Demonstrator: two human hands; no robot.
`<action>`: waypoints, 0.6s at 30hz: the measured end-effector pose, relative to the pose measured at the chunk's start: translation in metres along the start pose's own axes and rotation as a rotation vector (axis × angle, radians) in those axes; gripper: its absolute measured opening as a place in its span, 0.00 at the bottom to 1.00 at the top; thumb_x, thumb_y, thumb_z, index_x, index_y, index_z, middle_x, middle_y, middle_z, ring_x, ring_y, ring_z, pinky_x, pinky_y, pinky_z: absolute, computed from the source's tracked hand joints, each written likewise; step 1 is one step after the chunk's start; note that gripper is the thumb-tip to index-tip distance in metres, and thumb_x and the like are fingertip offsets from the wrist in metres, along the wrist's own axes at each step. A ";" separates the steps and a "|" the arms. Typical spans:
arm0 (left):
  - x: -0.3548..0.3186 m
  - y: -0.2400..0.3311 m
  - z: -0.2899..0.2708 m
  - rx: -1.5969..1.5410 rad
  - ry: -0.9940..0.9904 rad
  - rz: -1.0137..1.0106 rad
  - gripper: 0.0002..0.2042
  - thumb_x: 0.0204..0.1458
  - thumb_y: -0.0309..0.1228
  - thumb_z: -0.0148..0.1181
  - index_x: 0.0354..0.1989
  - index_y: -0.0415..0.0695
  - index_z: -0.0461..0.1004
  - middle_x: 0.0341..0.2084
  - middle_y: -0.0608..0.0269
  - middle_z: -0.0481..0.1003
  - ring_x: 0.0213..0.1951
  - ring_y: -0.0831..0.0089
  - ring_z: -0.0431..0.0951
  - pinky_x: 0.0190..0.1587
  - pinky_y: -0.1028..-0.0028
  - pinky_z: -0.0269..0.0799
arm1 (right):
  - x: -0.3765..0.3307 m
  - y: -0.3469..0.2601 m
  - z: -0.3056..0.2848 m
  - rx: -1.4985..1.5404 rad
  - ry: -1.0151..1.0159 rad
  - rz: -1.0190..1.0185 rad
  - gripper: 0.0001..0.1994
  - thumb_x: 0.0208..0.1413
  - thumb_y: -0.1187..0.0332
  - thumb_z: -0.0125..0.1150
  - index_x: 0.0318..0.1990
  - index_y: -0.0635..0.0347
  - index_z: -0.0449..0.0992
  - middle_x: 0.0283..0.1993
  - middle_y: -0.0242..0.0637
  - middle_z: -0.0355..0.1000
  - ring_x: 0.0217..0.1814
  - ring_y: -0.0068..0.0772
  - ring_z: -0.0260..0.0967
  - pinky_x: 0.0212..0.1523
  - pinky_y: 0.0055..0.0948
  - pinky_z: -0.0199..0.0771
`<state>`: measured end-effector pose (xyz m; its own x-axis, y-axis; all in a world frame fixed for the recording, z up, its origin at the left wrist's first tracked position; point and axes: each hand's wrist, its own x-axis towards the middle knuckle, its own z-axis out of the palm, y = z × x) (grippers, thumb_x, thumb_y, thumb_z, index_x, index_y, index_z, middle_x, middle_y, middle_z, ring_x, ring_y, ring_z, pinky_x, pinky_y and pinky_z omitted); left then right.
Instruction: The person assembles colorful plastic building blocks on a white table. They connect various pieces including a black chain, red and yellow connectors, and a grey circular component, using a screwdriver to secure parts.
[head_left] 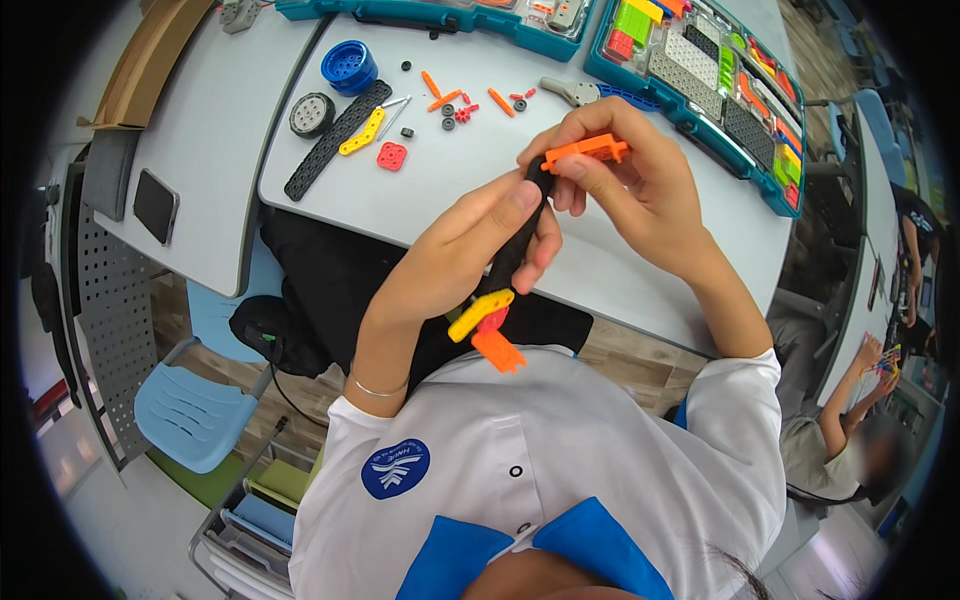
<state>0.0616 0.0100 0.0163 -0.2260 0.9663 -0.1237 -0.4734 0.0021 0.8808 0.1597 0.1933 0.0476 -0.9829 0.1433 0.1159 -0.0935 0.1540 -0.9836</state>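
Observation:
My left hand (478, 232) is closed round a black building beam (512, 252), held slanting over the table's front edge. At the beam's lower end sit a yellow link piece (481, 315), a small red part (492, 320) and an orange bracket (498, 351). Between the fingers of my right hand (632, 170) is an orange connector piece (588, 151), its left end against the upper tip of the black beam. Whether the two parts are joined there I cannot tell; fingertips partly cover the spot.
Left of my hands lie a blue wheel hub (349, 67), a grey wheel (312, 115), a black perforated plate (338, 140), a yellow beam (362, 132), a red square plate (392, 156) and small pins. Teal parts cases (690, 112) line the back. A phone (156, 206) rests on the left table.

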 end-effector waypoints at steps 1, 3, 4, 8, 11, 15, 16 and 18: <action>0.000 0.000 0.003 -0.028 0.045 0.010 0.25 0.73 0.48 0.34 0.54 0.34 0.65 0.30 0.61 0.71 0.22 0.80 0.67 0.28 0.80 0.66 | 0.000 0.000 0.000 0.019 -0.004 -0.015 0.08 0.65 0.75 0.58 0.49 0.64 0.71 0.41 0.36 0.77 0.36 0.20 0.74 0.41 0.23 0.79; -0.002 0.000 0.008 -0.099 0.118 -0.022 0.24 0.73 0.48 0.34 0.52 0.35 0.66 0.25 0.68 0.64 0.21 0.83 0.59 0.24 0.82 0.57 | 0.001 0.003 0.003 0.113 0.038 -0.062 0.07 0.64 0.76 0.58 0.48 0.64 0.73 0.41 0.37 0.77 0.37 0.22 0.74 0.40 0.23 0.77; -0.004 0.000 0.006 -0.124 0.118 -0.040 0.24 0.73 0.48 0.34 0.51 0.36 0.66 0.24 0.69 0.62 0.21 0.84 0.58 0.24 0.82 0.56 | 0.002 0.005 0.004 0.161 0.060 -0.086 0.07 0.64 0.77 0.58 0.48 0.64 0.74 0.41 0.37 0.77 0.37 0.23 0.74 0.40 0.23 0.77; -0.008 0.002 0.009 -0.313 0.110 -0.069 0.24 0.72 0.50 0.33 0.41 0.41 0.66 0.22 0.72 0.58 0.21 0.85 0.56 0.24 0.83 0.54 | 0.003 0.015 -0.001 -0.368 0.093 -0.300 0.06 0.59 0.76 0.63 0.43 0.63 0.78 0.41 0.37 0.77 0.37 0.29 0.75 0.40 0.24 0.75; -0.005 -0.001 0.002 -0.500 -0.047 -0.034 0.23 0.72 0.52 0.33 0.39 0.44 0.64 0.23 0.73 0.57 0.22 0.85 0.55 0.24 0.83 0.54 | 0.001 0.015 0.003 -0.375 0.115 -0.337 0.06 0.56 0.75 0.66 0.41 0.63 0.80 0.40 0.37 0.78 0.36 0.32 0.76 0.39 0.25 0.75; -0.006 0.001 0.011 -0.412 0.053 -0.085 0.22 0.71 0.52 0.31 0.37 0.46 0.59 0.25 0.71 0.56 0.22 0.84 0.56 0.23 0.82 0.51 | 0.000 0.014 0.005 -0.455 0.155 -0.408 0.07 0.54 0.75 0.69 0.41 0.63 0.81 0.39 0.37 0.80 0.37 0.33 0.78 0.38 0.26 0.77; -0.006 -0.001 0.013 -0.386 0.065 -0.074 0.22 0.71 0.52 0.31 0.38 0.46 0.59 0.26 0.71 0.56 0.22 0.84 0.56 0.23 0.82 0.51 | 0.000 0.013 0.006 -0.479 0.158 -0.423 0.08 0.53 0.75 0.69 0.41 0.63 0.82 0.39 0.37 0.81 0.37 0.34 0.79 0.38 0.26 0.77; -0.006 -0.002 0.016 -0.339 0.088 -0.057 0.22 0.72 0.52 0.31 0.38 0.46 0.59 0.26 0.71 0.56 0.22 0.84 0.56 0.23 0.82 0.51 | -0.001 0.013 0.008 -0.501 0.154 -0.444 0.08 0.52 0.75 0.70 0.41 0.63 0.82 0.38 0.37 0.81 0.38 0.35 0.79 0.38 0.27 0.78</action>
<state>0.0780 0.0079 0.0223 -0.2564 0.9411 -0.2204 -0.7397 -0.0442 0.6715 0.1585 0.1876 0.0338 -0.8312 0.0938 0.5480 -0.3608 0.6589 -0.6601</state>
